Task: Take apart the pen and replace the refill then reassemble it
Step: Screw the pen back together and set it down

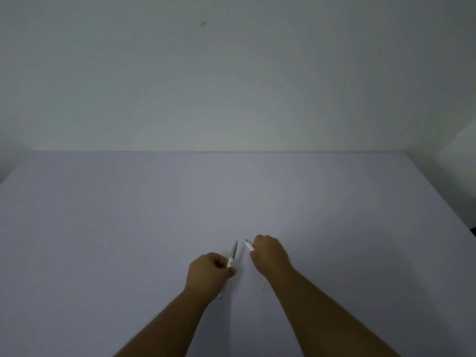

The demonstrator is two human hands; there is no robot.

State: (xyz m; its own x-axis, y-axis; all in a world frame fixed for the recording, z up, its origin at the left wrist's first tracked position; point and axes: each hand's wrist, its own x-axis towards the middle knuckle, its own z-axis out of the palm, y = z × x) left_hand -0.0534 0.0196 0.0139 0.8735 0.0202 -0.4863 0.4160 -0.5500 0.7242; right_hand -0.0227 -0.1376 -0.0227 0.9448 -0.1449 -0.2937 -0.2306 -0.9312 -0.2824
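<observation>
Apart, left hand [210, 273] gripping pen [232, 255]; right hand [269, 255] gripping cap [248, 245]

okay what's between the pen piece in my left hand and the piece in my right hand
Nothing: the head view shows only bare table in the narrow gap between the silver-tipped piece and the white piece.

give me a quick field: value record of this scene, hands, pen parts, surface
left hand: closed on pen section with grey pointed tip, tip aimed away from the person
right hand: closed on white pen piece, silver end showing
pen state: two pieces, held apart, not touching
table: plain pale, no other parts visible on it
wall: bare, behind table
spare refill: cannot tell
</observation>
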